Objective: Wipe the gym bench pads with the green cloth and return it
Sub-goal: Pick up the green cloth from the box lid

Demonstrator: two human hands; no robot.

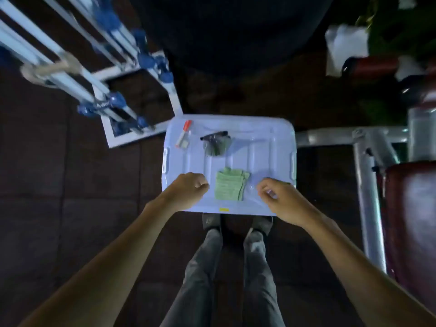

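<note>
Lengthwise, green cloth (230,184) runs toward viewer.

1 head view, steep downward, facing forward over bin lid (259,147), near; no shared view.

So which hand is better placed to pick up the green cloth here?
Either, narrowly the left hand. The cloth lies folded on the lid between both hands, and the left's knuckles sit a little closer than the right hand. Both hold nothing.
</note>
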